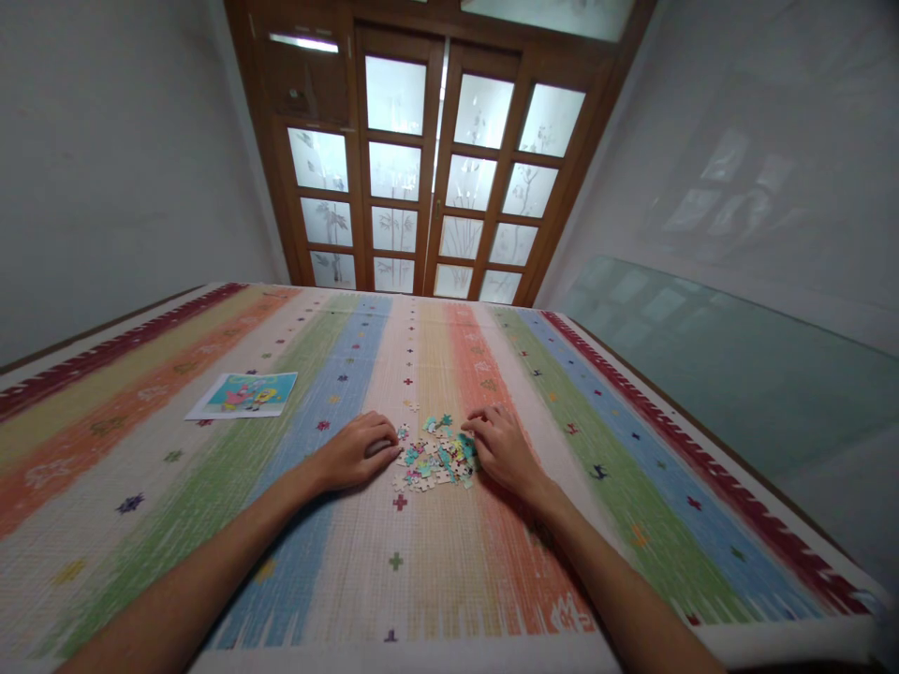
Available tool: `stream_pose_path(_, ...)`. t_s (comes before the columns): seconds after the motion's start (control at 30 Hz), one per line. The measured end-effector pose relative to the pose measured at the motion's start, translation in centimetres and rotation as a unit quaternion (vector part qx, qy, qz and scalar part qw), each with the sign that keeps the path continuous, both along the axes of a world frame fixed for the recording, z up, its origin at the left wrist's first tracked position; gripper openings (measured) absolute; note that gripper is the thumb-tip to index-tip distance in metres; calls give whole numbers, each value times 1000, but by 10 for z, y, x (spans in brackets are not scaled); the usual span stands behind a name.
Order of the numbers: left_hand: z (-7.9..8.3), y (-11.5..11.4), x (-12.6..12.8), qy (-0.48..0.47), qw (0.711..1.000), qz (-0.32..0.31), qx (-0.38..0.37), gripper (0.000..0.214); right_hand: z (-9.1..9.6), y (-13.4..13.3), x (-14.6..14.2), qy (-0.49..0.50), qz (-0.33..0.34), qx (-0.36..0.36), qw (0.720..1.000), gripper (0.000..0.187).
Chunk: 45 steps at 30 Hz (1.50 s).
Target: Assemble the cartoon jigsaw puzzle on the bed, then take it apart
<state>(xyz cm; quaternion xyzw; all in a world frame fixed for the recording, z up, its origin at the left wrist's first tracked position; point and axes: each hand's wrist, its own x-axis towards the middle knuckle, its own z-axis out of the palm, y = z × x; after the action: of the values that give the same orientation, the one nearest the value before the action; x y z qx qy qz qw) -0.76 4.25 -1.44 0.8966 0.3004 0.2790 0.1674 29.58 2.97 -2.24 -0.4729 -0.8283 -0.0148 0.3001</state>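
A loose pile of jigsaw puzzle pieces [428, 465] lies on the striped tablecloth between my hands. Many show teal, green and yellow printing; others look pale. My left hand [360, 451] rests at the pile's left edge, fingers loosely curved and thumb apart, with nothing visible in it. On the opposite side, my right hand [500, 446] has its fingers spread over the pile's right edge, touching or just above pieces there. Its fingertips partly cover some of them, and I see no piece held.
A printed cartoon picture sheet [245, 396] lies flat to the left, beyond my left hand. The striped tablecloth [365, 580] covers the table. A greenish glass panel [702, 356] leans by the right wall. Wooden doors with glass panes [428, 168] stand behind the table.
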Motion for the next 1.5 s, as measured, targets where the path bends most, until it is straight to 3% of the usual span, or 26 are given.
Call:
stream_pose_path(0.13,-2,-1,1,-13,1000,2,5,20,-1,7,12,6,-2,-6,1000,18)
stream_pose_path(0.3,-3,-7,6,-32,999,3,36,13,2,8,21,7,52,-51,997,16)
stream_pose_path(0.47,-10,-11,15,-4,996,42,77,30,4,2,20,0,76,-71,995,20)
stream_pose_path(0.67,-14,-12,20,-37,999,30,27,24,4,-2,11,24,105,-102,989,14)
stream_pose_path(0.87,-10,-9,23,-74,996,46,-18,26,2,3,1,79,56,-108,989,16)
stream_pose_path(1.03,-10,5,42,-51,996,70,-11,33,-5,12,-14,23,27,-77,996,28)
stream_pose_path(1.27,-13,23,68,12,993,120,-17,18,-4,8,-24,36,26,-93,995,8)
stream_pose_path(1.5,-8,20,58,-39,989,133,-51,7,3,6,-17,112,22,-115,987,9)
